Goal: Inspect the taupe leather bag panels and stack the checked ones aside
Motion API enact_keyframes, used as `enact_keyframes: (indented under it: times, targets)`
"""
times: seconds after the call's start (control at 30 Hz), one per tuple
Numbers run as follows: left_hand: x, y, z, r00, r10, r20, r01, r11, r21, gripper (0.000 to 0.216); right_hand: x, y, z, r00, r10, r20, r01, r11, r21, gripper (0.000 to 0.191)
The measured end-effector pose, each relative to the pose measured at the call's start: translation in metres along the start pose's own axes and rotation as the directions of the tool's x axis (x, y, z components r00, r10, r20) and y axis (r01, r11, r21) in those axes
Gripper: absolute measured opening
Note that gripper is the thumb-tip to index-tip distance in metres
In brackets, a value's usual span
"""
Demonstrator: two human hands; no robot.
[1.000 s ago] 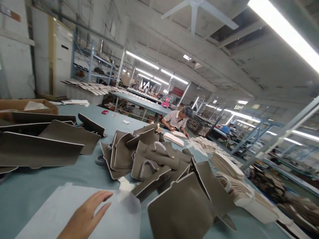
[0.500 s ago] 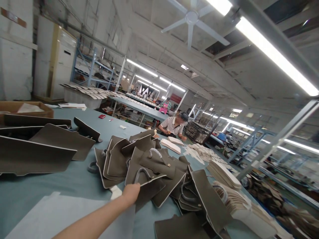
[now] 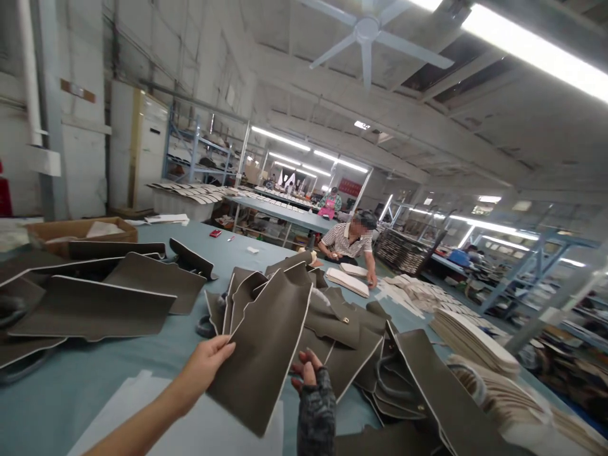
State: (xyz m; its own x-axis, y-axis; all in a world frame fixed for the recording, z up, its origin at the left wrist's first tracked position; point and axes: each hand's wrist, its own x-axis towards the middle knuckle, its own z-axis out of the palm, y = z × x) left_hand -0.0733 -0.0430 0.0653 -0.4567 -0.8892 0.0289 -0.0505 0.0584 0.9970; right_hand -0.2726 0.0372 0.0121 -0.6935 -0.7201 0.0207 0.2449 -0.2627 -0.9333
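Note:
My left hand (image 3: 205,364) grips the left edge of a flat grey-brown bag panel (image 3: 266,348) with pale edging and holds it lifted and tilted above the blue-green table (image 3: 142,345). My right hand (image 3: 311,383), in a dark patterned fingerless glove, is under the panel's right edge with fingers curled against it. Behind the panel lies a heap of similar grey-brown bag pieces (image 3: 346,329), some with handles. A white sheet (image 3: 123,411) lies on the table beneath my left arm.
More large grey-brown panels (image 3: 95,304) lie stacked at left beside a cardboard box (image 3: 76,229). Cream-coloured piece stacks (image 3: 470,342) line the right side. A person in a striped shirt (image 3: 349,244) works at the table's far end. Shelving and other tables stand behind.
My left hand reached from the white sheet into the heap and has lifted one panel toward me. My gloved right hand has come into view under it. The view has turned slightly left.

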Motion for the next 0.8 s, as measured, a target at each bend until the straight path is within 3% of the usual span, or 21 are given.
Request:
enact_keyframes:
  times: [0.1,0.17,0.27,0.43,0.6,0.8]
  targets:
    - [-0.042,-0.013,-0.016,0.986,-0.165,0.032,0.168,0.951,-0.261,0.044,-0.001,0.012,0.026,0.980,0.167,0.105,-0.174,0.983,0.062,0.066]
    - [-0.061,-0.021,-0.026,0.982,-0.187,0.014,0.182,0.936,-0.301,0.045,-0.006,0.022,0.036,0.948,0.243,0.208,-0.259,0.964,0.054,0.064]
    - [-0.079,-0.031,-0.039,0.986,-0.161,-0.035,0.143,0.944,-0.296,0.043,-0.017,0.034,0.046,0.921,0.295,0.255,-0.318,0.947,0.053,0.062]
    - [-0.099,-0.043,-0.055,0.980,-0.128,-0.152,0.106,0.983,-0.147,0.043,-0.033,0.036,0.058,0.914,0.254,0.317,-0.274,0.962,0.017,0.044]
    - [-0.111,-0.048,-0.057,0.978,-0.084,-0.190,0.073,0.995,-0.063,0.043,-0.042,0.028,0.064,0.872,0.297,0.389,-0.303,0.952,-0.048,0.037]
    - [-0.115,-0.049,-0.053,0.952,-0.024,-0.304,0.054,0.995,0.088,0.043,-0.043,0.015,0.064,0.954,0.206,0.216,-0.143,0.951,-0.274,0.058]
